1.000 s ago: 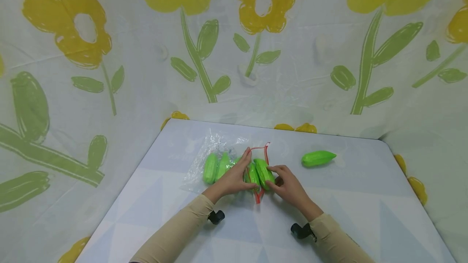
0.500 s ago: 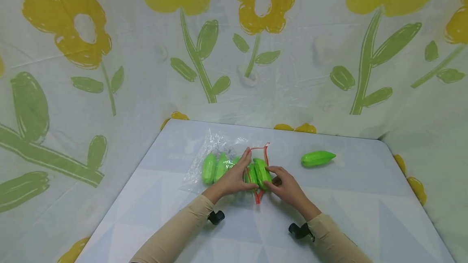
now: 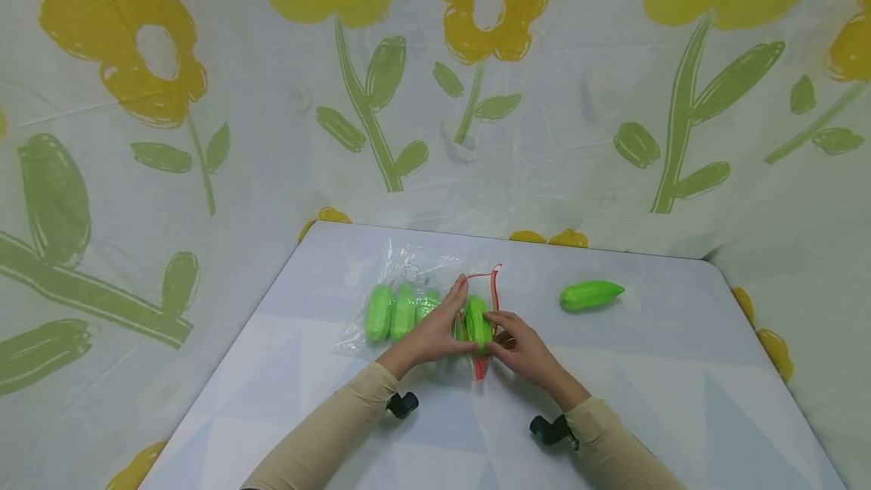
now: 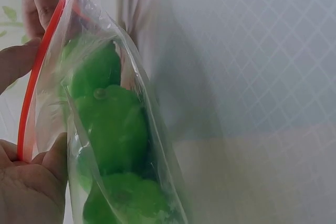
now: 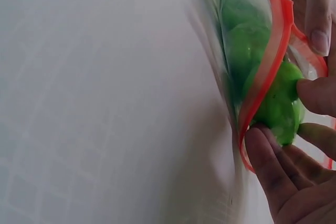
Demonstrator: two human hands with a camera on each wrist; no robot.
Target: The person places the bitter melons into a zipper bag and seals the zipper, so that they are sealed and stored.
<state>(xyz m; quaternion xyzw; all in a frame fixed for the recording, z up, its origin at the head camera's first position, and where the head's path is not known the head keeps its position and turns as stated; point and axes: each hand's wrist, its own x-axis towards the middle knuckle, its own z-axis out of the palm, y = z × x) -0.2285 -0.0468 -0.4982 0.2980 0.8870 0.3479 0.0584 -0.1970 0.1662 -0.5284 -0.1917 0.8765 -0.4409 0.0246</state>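
Clear zip bag [image 3: 408, 301] with red seal strip [image 3: 485, 301], lying mid-table [image 3: 680, 399]; treat the film as light, limp and slippery, so take it at the stiffer red rim. Your left hand [image 3: 435, 331] pinches that rim to keep the mouth open. Your right hand [image 3: 520, 350] grasps the green vegetable [image 3: 478, 321] at the mouth with thumb and fingertips [image 5: 315, 95]; it looks smooth, rigid and light. 1 more green piece [image 3: 590, 294] lies well apart to the right.

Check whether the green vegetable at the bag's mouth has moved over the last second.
Yes. The green vegetable has slid left, deeper into the zip bag, farther from the loose vegetable on the table.
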